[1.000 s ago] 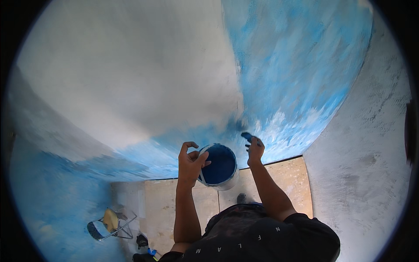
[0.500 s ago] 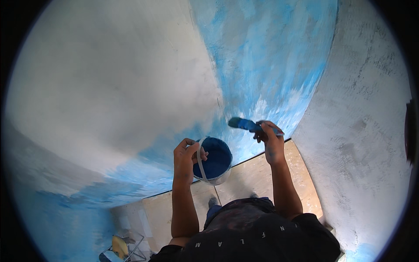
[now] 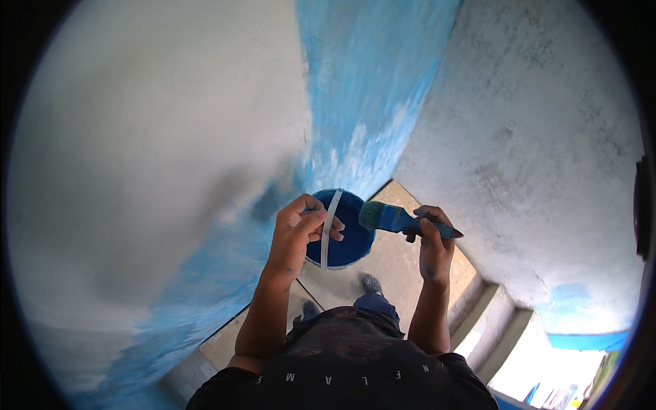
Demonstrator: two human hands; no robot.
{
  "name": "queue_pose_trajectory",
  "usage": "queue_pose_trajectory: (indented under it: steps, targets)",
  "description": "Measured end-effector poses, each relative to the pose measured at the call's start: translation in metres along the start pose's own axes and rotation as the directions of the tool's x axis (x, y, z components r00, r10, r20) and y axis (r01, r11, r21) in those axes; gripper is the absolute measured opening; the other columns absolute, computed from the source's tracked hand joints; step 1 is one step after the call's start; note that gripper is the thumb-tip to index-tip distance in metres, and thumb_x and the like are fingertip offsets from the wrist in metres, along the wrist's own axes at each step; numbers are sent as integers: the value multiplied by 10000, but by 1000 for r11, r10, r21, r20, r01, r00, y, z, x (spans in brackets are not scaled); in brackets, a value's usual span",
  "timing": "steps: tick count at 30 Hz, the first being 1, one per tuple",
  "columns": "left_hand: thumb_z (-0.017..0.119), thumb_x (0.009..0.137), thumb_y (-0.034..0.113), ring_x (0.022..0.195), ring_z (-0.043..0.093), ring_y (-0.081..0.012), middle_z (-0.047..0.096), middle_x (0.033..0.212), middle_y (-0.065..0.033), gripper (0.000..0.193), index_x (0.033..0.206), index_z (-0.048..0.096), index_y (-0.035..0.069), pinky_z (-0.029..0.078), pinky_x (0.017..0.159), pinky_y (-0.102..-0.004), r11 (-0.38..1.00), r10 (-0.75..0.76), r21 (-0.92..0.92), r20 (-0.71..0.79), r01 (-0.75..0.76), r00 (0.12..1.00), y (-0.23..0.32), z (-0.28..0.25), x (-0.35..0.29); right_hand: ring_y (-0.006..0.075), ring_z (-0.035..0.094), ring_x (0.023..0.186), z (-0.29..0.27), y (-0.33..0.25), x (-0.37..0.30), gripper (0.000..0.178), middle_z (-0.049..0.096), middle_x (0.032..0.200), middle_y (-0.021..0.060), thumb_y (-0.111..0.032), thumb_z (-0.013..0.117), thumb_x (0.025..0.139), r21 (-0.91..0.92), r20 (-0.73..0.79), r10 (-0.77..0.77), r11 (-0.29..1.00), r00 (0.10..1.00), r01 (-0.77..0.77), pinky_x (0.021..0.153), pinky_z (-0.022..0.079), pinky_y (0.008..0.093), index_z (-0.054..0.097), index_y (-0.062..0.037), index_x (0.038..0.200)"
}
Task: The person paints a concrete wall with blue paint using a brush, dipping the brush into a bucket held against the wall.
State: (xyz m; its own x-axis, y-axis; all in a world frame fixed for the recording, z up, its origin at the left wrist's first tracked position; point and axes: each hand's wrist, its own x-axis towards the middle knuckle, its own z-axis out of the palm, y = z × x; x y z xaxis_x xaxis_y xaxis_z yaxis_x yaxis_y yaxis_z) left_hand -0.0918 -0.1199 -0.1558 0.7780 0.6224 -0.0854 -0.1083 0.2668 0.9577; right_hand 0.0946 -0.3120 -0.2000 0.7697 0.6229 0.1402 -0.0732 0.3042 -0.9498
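My left hand (image 3: 295, 236) is closed around the pale strap handle (image 3: 331, 232) of a paint bucket (image 3: 354, 199). Dark blue paint coats the inside of the bucket, which hangs in front of me. My right hand (image 3: 435, 247) grips a flat paintbrush (image 3: 395, 219) by its handle. Blue paint covers the brush, and its bristles point left, at the right rim of the bucket; whether they touch it I cannot tell.
A white wall (image 3: 171, 123) with blue patches low down is on the left. A blue-streaked wall (image 3: 362, 89) stands ahead, a grey wall (image 3: 526, 143) to the right. My feet are on pale floor boards (image 3: 342, 294). Steps (image 3: 488, 321) and a bright opening (image 3: 540, 362) lie at lower right.
My view and body have turned to the right, bringing the steps and bright opening into sight. The brush is now closer to the bucket's rim. Both hands keep their holds.
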Motion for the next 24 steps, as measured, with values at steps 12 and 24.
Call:
queue_pose_trajectory:
  steps: [12, 24]
  targets:
    - [485, 1022, 431, 798, 734, -285, 726, 951, -294, 387, 1004, 538, 48, 575, 831, -383, 980, -68, -159, 289, 118, 955, -37, -1, -3, 136, 698, 847, -4, -4, -83, 127, 729, 915, 82, -61, 728, 926, -455, -113, 183, 864, 977, -214, 773, 555, 279, 703, 13, 1026]
    - [500, 994, 445, 1084, 709, -451, 638, 1184, -422, 484, 1182, 433, 4, 523, 1036, -510, 992, -90, -47, 374, 115, 923, -10, 22, -19, 391, 703, 744, 31, 10, -28, 221, 711, 791, 208, -167, 790, 791, -780, 297, 170, 611, 940, 136, 710, 550, 419, 721, -21, 942]
